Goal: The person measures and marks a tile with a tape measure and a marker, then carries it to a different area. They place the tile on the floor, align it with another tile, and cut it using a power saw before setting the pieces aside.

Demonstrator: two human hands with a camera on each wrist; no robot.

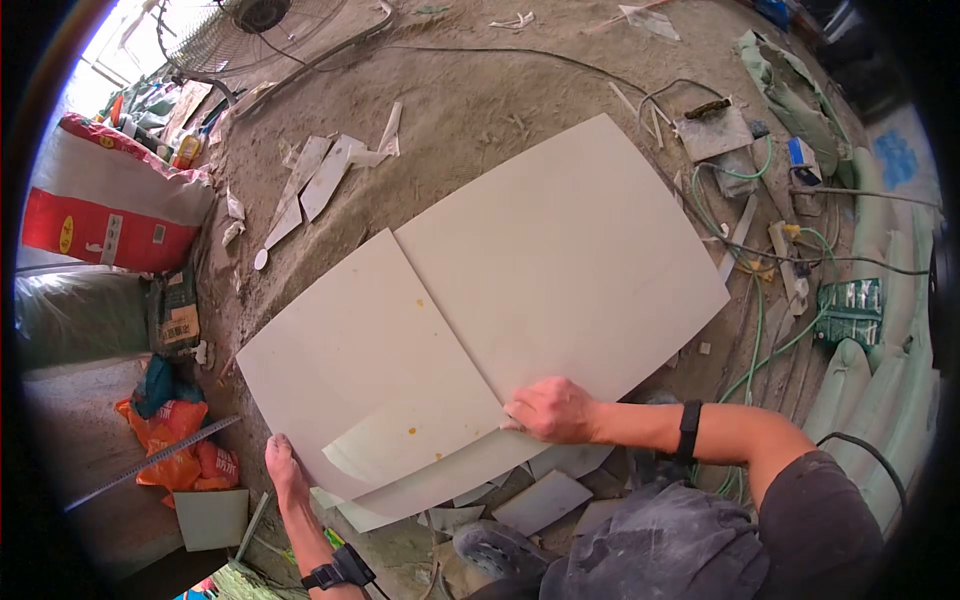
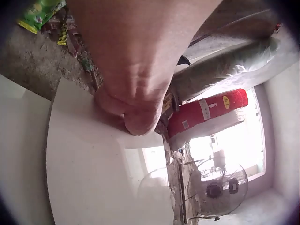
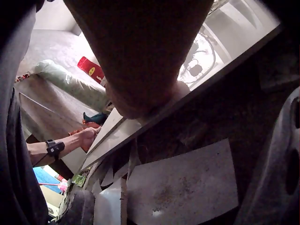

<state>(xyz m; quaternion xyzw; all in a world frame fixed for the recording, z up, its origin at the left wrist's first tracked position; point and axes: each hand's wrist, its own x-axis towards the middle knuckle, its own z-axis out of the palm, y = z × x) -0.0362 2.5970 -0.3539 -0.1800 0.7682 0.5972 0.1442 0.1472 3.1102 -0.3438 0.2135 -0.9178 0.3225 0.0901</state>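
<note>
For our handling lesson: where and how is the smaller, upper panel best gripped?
Probably pinch the upper panel by its left edge, from the person's left, where the left hand is: it is broad and flat, its face offering no hold, and its inner edge lies on the larger panel.

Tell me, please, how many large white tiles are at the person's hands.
2: the yellow-spotted tile lies on top, partly covering the larger tile beneath; others could be hidden underneath.

Right hand [image 3: 133,107] on the top board [image 3: 110,123], pretty shadowy — left hand [image 3: 87,137] at its far end — stained offcut [image 3: 185,183] below.
</note>
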